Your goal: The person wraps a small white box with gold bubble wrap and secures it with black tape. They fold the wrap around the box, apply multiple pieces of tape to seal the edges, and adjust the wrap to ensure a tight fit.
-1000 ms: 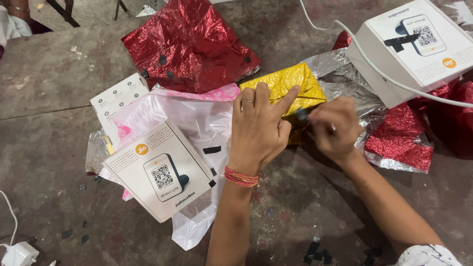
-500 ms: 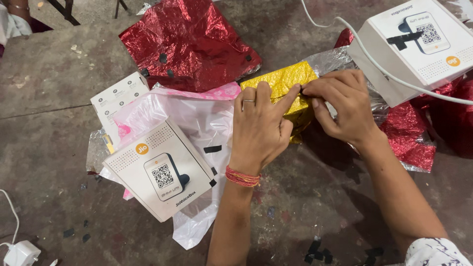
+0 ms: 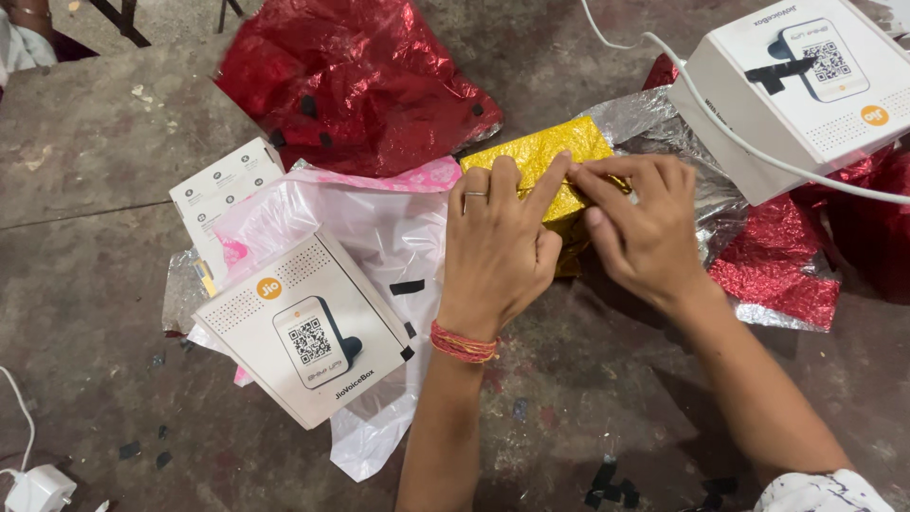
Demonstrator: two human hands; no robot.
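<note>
Both hands press down on the gold-wrapped parcel (image 3: 555,156): left hand (image 3: 498,246) flat, forefinger stretched along the fold; right hand (image 3: 645,232) beside it, fingertips pinching the foil edge, grip closed there. The parcel's near half is hidden beneath them. Left of the grip, a white box (image 3: 303,327) on a plastic bag (image 3: 379,228); beyond it, red foil (image 3: 360,85).

Counted on the floor, by kind.
Two bare hands, left (image 3: 495,248) and right (image 3: 645,232); one gold-wrapped parcel (image 3: 545,156); two white printed boxes (image 3: 308,327) (image 3: 806,85); one flat white card (image 3: 220,185); one white plastic bag (image 3: 365,223); one white cable (image 3: 730,133); one white plug adapter (image 3: 38,491); one loose red foil sheet (image 3: 355,81).
</note>
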